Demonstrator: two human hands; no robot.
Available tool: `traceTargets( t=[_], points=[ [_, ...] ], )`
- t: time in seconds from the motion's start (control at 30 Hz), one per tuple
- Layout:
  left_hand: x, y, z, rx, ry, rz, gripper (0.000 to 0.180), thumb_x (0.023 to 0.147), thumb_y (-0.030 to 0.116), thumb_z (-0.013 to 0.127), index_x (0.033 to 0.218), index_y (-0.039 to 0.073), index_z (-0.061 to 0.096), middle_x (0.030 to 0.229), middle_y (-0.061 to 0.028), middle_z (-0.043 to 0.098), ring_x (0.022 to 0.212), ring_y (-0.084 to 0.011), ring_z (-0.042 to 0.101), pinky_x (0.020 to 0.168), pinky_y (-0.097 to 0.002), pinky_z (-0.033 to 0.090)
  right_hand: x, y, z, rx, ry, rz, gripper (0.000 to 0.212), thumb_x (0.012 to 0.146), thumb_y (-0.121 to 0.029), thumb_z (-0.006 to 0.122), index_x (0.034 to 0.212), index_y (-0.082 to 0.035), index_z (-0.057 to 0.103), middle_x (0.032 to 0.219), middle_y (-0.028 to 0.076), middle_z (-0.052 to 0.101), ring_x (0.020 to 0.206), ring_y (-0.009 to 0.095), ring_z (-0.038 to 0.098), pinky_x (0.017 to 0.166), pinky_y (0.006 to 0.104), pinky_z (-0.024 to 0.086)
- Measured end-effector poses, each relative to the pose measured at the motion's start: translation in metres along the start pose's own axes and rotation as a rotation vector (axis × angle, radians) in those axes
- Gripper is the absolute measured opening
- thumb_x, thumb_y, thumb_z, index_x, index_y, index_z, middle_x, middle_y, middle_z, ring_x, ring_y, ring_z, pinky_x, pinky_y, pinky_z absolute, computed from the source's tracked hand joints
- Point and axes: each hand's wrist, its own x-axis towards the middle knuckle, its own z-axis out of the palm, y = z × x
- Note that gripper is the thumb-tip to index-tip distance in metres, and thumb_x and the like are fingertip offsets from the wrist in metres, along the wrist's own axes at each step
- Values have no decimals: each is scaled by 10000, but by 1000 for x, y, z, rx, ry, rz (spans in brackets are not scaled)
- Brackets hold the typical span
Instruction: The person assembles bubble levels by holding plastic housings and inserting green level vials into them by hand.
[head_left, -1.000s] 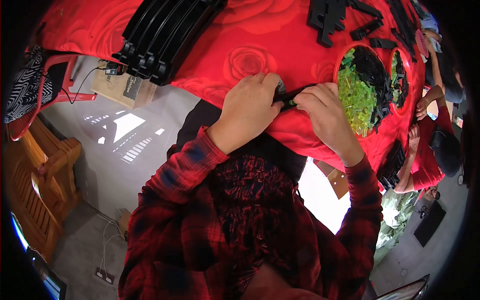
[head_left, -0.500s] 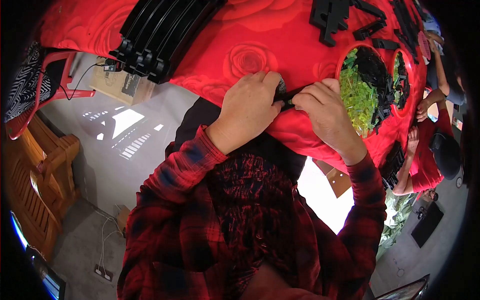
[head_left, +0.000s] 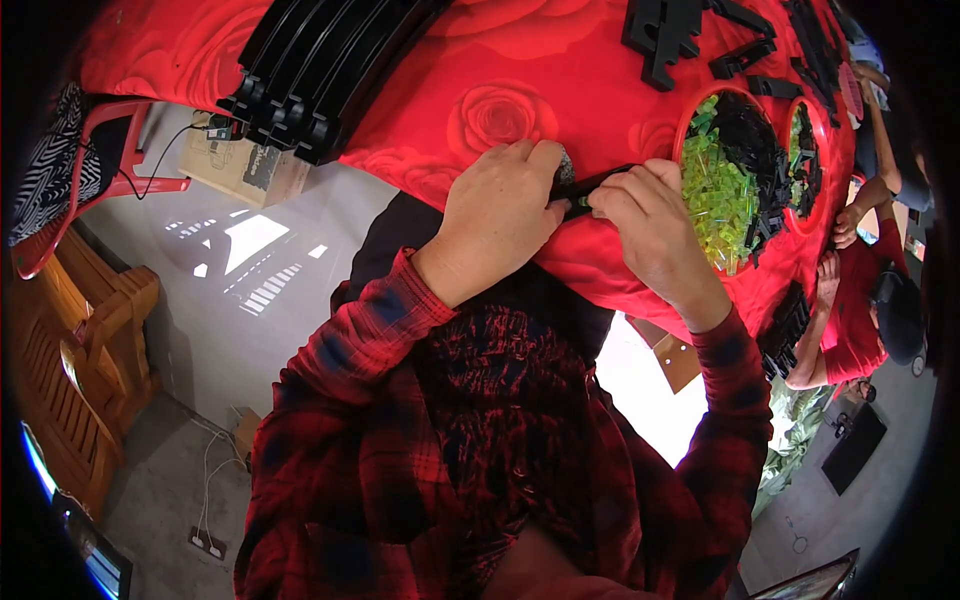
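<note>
Near the front edge of the red rose-patterned cloth (head_left: 560, 70), my left hand (head_left: 500, 215) is closed around one end of a slim black plastic part (head_left: 590, 186). My right hand (head_left: 650, 225) pinches the same part from the other side, fingers curled. A small green bit (head_left: 580, 203) shows at the part between my fingertips. Beside my left index finger, a grey speckled thing (head_left: 565, 170) shows in part; its kind is unclear. Just right of my right hand stands a red bowl (head_left: 684, 125) of yellow-green translucent pieces (head_left: 715, 200) and small black pieces (head_left: 755, 140).
Long black ribbed parts (head_left: 330, 70) lie at the table's far left. More black plastic parts (head_left: 660, 40) lie at the far right, with a second red bowl (head_left: 820, 150) below them. Co-workers (head_left: 870, 310) sit along the right side. A cardboard box (head_left: 240, 170) stands on the floor at left.
My right hand has shifted very slightly to the right, fingers still on the black part. My left hand stays in place.
</note>
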Motion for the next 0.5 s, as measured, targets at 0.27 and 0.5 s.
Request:
traceTargets(
  t=[0.27, 0.5],
  points=[
    [1, 1, -1, -4, -30, -30, 296, 781, 133, 769, 1000, 35, 597, 944, -148, 660, 954, -366, 638, 782, -456, 513, -1, -1, 10, 47, 34, 20, 222, 753, 27, 578, 964, -36, 604, 904, 92, 565, 867, 267, 566, 877, 387, 403],
    [4, 2, 1, -20, -23, 18, 276, 785, 119, 754, 998, 35, 600, 961, -144, 668, 955, -362, 638, 788, -455, 511, -2, -6, 14, -49, 109, 13, 203, 735, 39, 570, 918, -48, 579, 867, 97, 536, 855, 277, 560, 867, 399, 404]
  ],
)
